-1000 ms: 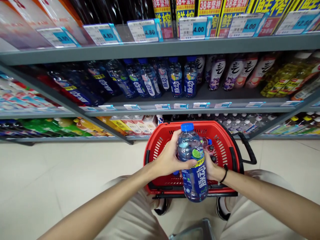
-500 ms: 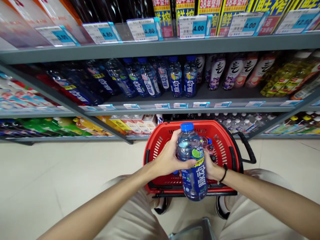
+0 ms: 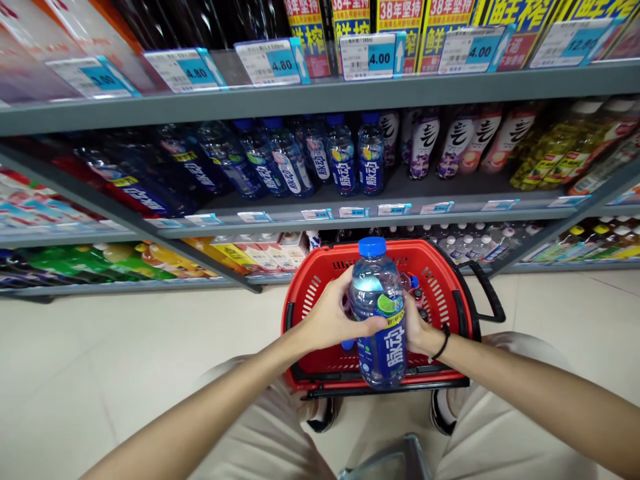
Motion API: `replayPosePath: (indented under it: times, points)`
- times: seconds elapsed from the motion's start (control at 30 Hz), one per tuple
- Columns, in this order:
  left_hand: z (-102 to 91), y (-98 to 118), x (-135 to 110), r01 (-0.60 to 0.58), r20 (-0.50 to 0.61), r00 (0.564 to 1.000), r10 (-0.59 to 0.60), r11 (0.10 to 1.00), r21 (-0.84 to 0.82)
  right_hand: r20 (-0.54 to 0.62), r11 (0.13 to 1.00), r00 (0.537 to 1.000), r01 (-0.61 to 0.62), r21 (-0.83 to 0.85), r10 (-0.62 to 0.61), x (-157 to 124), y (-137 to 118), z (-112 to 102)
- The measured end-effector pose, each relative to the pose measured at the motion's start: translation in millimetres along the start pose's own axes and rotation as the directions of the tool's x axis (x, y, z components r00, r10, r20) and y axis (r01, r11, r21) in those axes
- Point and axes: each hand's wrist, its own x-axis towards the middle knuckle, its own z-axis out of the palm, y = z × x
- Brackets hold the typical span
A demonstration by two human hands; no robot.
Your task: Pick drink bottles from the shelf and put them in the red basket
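Note:
A large clear-blue drink bottle (image 3: 376, 320) with a blue cap and a lime on its label is held nearly upright above the red shopping basket (image 3: 310, 367). My left hand (image 3: 336, 317) wraps round its left side, with the thumb lying across the front of the label. On the other side, my right hand (image 3: 419, 333) grips the bottle; most of its fingers are hidden behind it. Inside the basket lie small bottles (image 3: 414, 293) with dark and blue caps, partly covered by the held bottle and my hands.
In front stand shelves with blue drink bottles (image 3: 343, 157), purple-labelled bottles (image 3: 424, 148) and yellow-green bottles (image 3: 555, 153). Price tags line the grey shelf edge (image 3: 320, 97). The basket's black handle (image 3: 493, 293) sticks out to the right. My legs flank the basket; a grey object (image 3: 387, 460) is below.
The bottle has risen slightly and stands a little more upright in both hands. The whole view has shifted slightly, so the shelves appear further left.

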Motion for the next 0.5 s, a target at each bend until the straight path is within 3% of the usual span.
replayPosePath:
  times: [0.27,0.5]
  points:
    - [-3.6,-4.0,-1.6,0.013,0.051,0.999,-0.020,0.992,0.123,0.008,1.000,1.000,-0.023,0.018,0.022,0.8,4.5,-4.2]
    - [-5.7,-5.2,-1.2,0.097,0.010,0.995,-0.100,0.980,0.172,-0.021,0.997,0.998,-0.053,0.047,0.054,7.6,10.0,-8.5]
